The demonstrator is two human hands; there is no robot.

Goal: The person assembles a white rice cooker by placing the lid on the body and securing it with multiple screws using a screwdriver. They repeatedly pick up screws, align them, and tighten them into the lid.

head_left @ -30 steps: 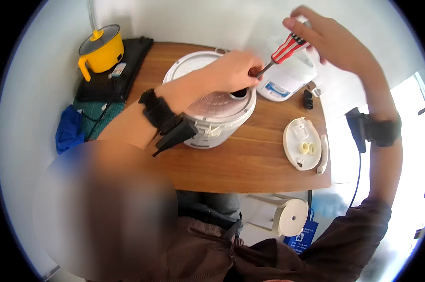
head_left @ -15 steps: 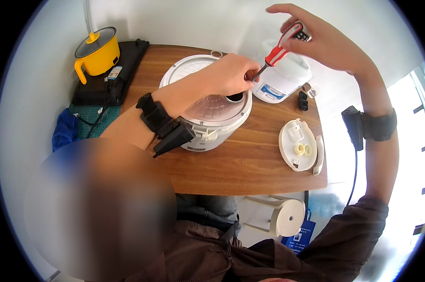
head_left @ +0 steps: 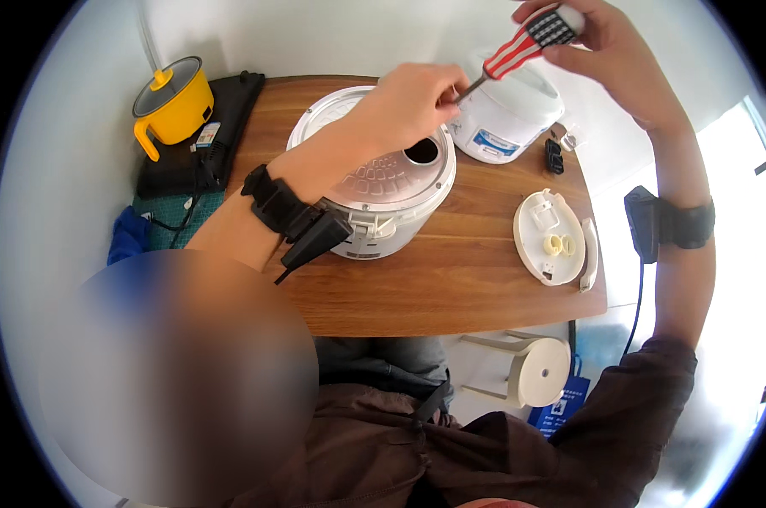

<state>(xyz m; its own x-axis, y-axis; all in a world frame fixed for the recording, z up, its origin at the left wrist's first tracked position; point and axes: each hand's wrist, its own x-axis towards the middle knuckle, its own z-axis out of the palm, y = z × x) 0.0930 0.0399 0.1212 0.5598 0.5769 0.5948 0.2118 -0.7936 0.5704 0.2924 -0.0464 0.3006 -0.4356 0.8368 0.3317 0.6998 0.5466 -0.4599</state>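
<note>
Near the white cooker [head_left: 391,240], left hand [head_left: 413,97] and right hand [head_left: 617,61] hold a screwdriver [head_left: 512,57], its tip hidden.

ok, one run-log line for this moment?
right hand: gripping screwdriver handle | left hand: at screwdriver tip | white appliance: on table | white cover: pale rings inside

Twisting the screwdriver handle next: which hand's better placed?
Probably the right hand: its thumb and fingers are around the handle end of the red-and-white screwdriver. The left hand is down at the shaft's far end, away from the handle.
</note>
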